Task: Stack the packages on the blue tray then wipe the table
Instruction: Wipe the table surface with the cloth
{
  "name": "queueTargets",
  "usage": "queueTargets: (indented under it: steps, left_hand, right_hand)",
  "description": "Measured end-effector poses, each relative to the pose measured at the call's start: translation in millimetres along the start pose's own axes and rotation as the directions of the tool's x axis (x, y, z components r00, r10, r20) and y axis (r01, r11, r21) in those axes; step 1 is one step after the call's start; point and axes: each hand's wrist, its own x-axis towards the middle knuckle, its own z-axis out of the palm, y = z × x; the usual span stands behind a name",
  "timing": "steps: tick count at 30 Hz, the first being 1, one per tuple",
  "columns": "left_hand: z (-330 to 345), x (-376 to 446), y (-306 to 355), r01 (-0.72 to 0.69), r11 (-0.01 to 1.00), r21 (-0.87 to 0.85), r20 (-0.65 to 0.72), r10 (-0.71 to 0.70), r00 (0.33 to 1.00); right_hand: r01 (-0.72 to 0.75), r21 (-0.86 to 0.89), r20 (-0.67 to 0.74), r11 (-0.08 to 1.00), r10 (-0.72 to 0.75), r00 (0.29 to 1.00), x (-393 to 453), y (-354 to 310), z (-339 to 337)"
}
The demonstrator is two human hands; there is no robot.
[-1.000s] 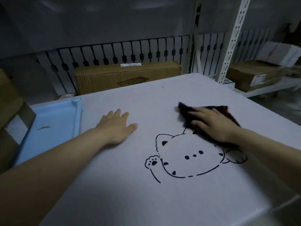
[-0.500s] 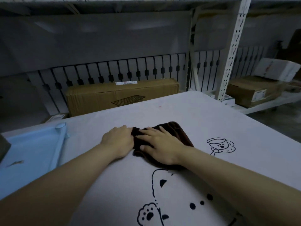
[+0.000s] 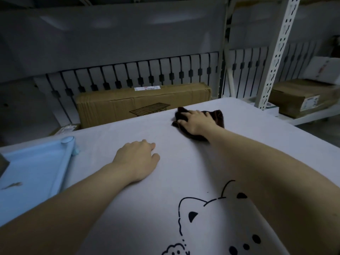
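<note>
Right hand (image 3: 197, 122) presses spread fingers flat on dark cloth (image 3: 217, 116) near the table (image 3: 184, 172) far edge, left hand (image 3: 138, 161) braced loosely curled beside blue tray (image 3: 68, 159); overreach risks pushing cloth off the back.

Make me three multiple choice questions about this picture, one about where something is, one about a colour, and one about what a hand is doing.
1. Where is the cloth?
A. on the tray
B. near the table's far edge
C. on the shelf

2. What colour is the tray?
A. light blue
B. red
C. green

3. What is the left hand doing?
A. gripping the cloth
B. lifting a box
C. resting on the table, holding nothing

Answers: 1 B, the right hand presses it there. 2 A, its rim is pale blue. 3 C, it lies on bare tabletop.
</note>
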Motion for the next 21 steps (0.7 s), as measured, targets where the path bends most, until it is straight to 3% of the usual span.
queueTargets:
  steps: [5,12,16,21]
  left_hand:
    - [3.0,1.3,2.8,-0.011,1.0,-0.001,-0.019,0.011,1.0]
    - [3.3,-2.4,2.0,0.012,0.997,-0.077,0.032,-0.009,0.999]
    - [2.5,-7.7,-6.9,0.04,0.995,-0.096,0.141,-0.026,0.99]
    - [2.5,-33.3,7.8,0.002,0.991,-0.134,0.057,0.006,0.998]
  right_hand:
    - [-0.228,-0.008,-0.04,0.974,0.227,0.973,-18.7,69.3,-14.0]
    - [-0.43,0.001,-0.066,0.903,0.43,0.901,-90.8,147.8,-37.6]
    - [-0.455,0.002,-0.065,0.891,0.454,0.889,-132.3,160.4,-39.0]
    - [-0.309,-0.024,-0.063,0.951,0.308,0.949,-175.6,148.9,-32.0]
